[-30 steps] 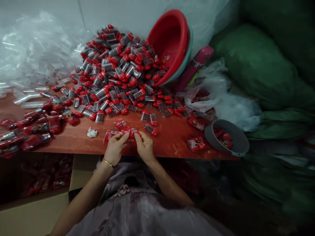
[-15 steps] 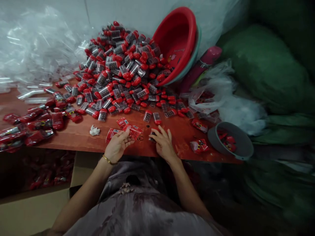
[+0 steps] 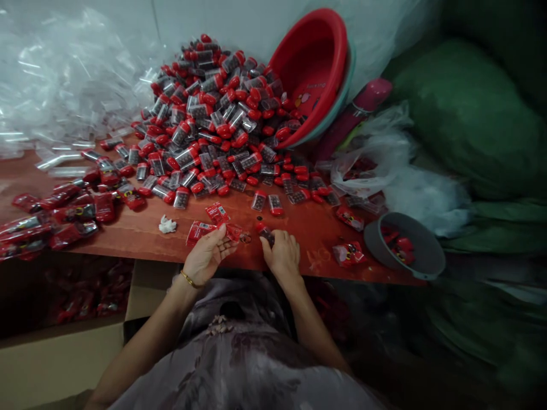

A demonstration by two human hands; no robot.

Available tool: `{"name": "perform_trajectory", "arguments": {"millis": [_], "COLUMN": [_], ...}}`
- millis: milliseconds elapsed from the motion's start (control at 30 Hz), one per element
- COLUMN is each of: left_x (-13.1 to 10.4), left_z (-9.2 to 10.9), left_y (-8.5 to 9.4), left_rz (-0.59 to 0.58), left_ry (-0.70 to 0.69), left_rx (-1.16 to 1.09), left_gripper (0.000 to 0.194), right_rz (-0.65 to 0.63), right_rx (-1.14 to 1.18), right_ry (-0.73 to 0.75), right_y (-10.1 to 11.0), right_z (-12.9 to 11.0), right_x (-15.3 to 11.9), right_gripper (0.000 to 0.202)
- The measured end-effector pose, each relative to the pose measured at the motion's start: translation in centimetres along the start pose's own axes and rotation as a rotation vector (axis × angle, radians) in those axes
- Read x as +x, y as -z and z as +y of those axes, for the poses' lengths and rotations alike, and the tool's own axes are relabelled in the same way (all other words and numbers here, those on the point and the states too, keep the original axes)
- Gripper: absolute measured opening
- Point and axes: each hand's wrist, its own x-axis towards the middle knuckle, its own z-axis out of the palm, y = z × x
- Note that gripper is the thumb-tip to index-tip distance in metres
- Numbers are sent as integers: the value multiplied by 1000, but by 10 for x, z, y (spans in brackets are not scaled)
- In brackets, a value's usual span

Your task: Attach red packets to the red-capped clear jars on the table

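My left hand [image 3: 208,254], with a gold bracelet at the wrist, pinches a red printed packet [image 3: 235,232] between thumb and fingers. Two more red packets lie beside it, one [image 3: 217,212] behind and one [image 3: 199,231] to the left. My right hand [image 3: 282,250] is closed round a small red-capped tube [image 3: 265,232], whose capped end points up and left past the thumb. Behind both hands rises a large heap of clear tubes with red caps [image 3: 213,125]. Two such tubes stand apart at its front edge.
A red basin [image 3: 337,62] leans behind the heap. A grey bowl [image 3: 427,267] with red pieces sits at the right edge. Filled red packets [image 3: 68,216] and clear sleeves [image 3: 64,85] lie left, above an open carton [image 3: 64,359]. White crumpled tissue [image 3: 167,224] lies near my left hand.
My right hand has gone from spread fingers over the tube to a closed grip, and the tube's red end now shows. My left hand keeps its packet. The view has shifted slightly.
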Motion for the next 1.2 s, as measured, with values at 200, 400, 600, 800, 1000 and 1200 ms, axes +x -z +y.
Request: {"name": "perform_trajectory", "arguments": {"millis": [200,400,600,800,1000,1200], "left_x": [0,-2,-6,-7,-5,-4], "left_z": [2,-1,2,-2,-10,-23], "left_y": [-1,-6,-5,-12,-14,-11], "left_rz": [-26,-15,-20,1,-33,15], "left_ry": [-26,-86,-197,-185,-228,-224], "left_rx": [42,141,244,214,222,249], "left_gripper": [33,38,37,38,38,41], "right_rz": [-338,-536,-513,-391,-343,-123], "right_rx": [949,1068,983,905,867,805], "right_ry": [-11,28,53,70,145,138], "right_y": [34,57,50,42,35,32], "right_z": [8,-3,-10,-14,-15,-22], "right_x": [-24,-32,-27,-30,-32,-31], "right_gripper": [32,27,24,22,20,19]}}
